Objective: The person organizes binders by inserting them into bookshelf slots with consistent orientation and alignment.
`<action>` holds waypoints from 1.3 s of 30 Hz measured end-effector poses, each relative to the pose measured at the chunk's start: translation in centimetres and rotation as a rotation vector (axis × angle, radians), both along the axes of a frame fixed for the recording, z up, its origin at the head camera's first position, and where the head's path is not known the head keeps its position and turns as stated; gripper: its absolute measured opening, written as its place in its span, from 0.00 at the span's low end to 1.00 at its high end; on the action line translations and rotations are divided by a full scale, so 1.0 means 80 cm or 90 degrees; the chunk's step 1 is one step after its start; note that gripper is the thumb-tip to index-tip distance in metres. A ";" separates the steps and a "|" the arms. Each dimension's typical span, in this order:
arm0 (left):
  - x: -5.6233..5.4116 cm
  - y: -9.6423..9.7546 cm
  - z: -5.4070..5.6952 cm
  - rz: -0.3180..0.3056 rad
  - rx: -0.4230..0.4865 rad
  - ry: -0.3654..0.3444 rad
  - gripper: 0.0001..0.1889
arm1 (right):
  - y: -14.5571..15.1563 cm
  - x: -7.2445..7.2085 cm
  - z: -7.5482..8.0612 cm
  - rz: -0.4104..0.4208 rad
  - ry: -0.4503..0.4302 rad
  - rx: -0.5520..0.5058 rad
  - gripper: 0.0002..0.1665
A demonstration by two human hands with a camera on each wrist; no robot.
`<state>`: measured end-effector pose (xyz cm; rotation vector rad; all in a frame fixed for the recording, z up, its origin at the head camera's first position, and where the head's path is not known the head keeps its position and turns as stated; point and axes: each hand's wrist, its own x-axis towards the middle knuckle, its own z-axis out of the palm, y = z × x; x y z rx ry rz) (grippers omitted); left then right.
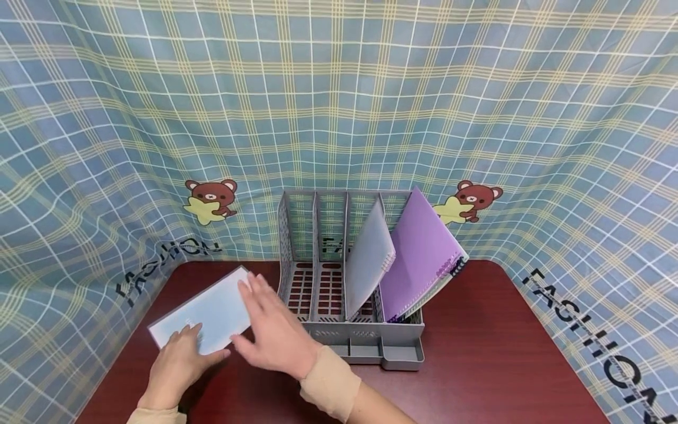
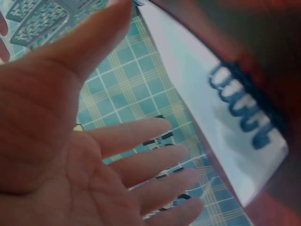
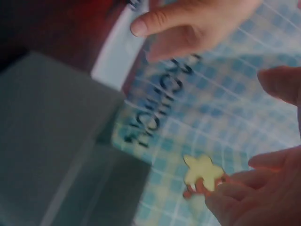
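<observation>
A pale blue-white notebook [image 1: 214,309] lies on the left of the table; its dark spiral coil [image 2: 242,106] shows in the left wrist view. Over the notebook's near edge is my left hand [image 1: 177,362], fingers straight and spread. My right hand [image 1: 278,330] is at the notebook's right end, fingers extended and thumb apart. Neither hand grips anything; whether they touch the cover I cannot tell. Just right of them stands a grey file rack [image 1: 331,327], holding a translucent spiral notebook [image 1: 368,259] and a leaning purple notebook [image 1: 418,253] with another coil-bound notebook behind it.
The rack's two left slots hold nothing visible. Small open trays [image 1: 402,353] run along its front. Dark red tabletop [image 1: 492,353] extends to the right. A plaid curtain [image 1: 339,88] with bears and lettering encloses the back and sides.
</observation>
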<state>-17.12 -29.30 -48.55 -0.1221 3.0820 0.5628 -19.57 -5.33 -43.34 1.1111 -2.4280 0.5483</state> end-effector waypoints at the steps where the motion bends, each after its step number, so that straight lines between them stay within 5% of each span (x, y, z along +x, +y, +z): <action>1: -0.001 -0.002 -0.003 -0.006 -0.002 -0.006 0.60 | -0.007 0.000 -0.005 0.001 0.009 0.030 0.57; 6: -0.006 -0.012 -0.014 -0.012 0.017 -0.053 0.61 | -0.034 -0.002 -0.022 0.005 0.003 0.150 0.62; 12: -0.006 -0.024 -0.023 0.006 0.036 -0.084 0.54 | -0.061 0.000 -0.042 -0.024 -0.099 0.245 0.69; 20: -0.007 -0.038 -0.034 -0.020 0.035 -0.080 0.52 | -0.094 -0.007 -0.073 -0.107 -0.164 0.297 0.60; 27: -0.019 -0.038 -0.026 -0.050 0.024 -0.109 0.41 | -0.105 -0.014 -0.078 -0.163 -0.186 0.349 0.49; 39: -0.023 -0.030 -0.028 -0.100 -0.033 -0.097 0.36 | -0.122 -0.018 -0.094 -0.190 -0.207 0.397 0.41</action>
